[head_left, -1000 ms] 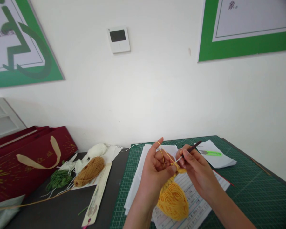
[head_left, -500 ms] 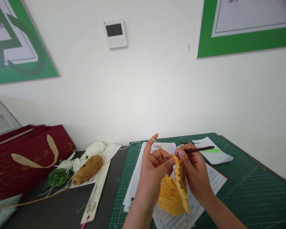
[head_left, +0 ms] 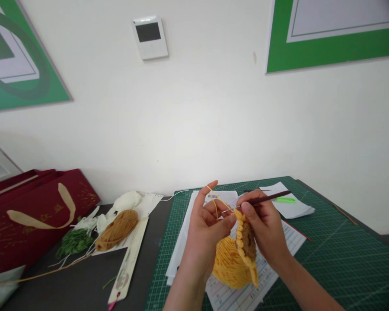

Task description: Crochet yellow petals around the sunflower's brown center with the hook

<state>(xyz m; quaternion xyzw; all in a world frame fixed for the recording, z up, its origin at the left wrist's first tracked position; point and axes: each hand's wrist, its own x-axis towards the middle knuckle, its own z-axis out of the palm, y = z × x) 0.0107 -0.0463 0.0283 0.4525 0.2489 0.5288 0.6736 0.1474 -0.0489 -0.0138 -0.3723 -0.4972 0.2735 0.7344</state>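
Observation:
A crochet piece [head_left: 246, 242], yellow around a brown middle, hangs between my two hands. My left hand [head_left: 209, 224] pinches its upper edge with thumb and finger, while yellow yarn [head_left: 225, 201] runs over the raised index finger. My right hand [head_left: 262, 224] grips a crochet hook [head_left: 269, 198] with a dark handle; its thin metal tip points left at the top edge of the piece, by the yarn. Below and behind the piece rests a ball of yellow yarn [head_left: 230, 265], partly covered by my left hand and the piece.
Printed sheets [head_left: 278, 255] lie on a green cutting mat [head_left: 330, 259]. White paper with a bright green item [head_left: 285, 200] is at the back right. To the left are a bookmark-like strip [head_left: 129, 259], brown yarn [head_left: 118, 229], green yarn [head_left: 74, 242], white yarn [head_left: 126, 201] and a red gift bag [head_left: 35, 216].
The crochet piece has turned, showing more of its brown middle. The hook's handle end tilts higher. The whole view has shifted slightly; both hands keep their holds.

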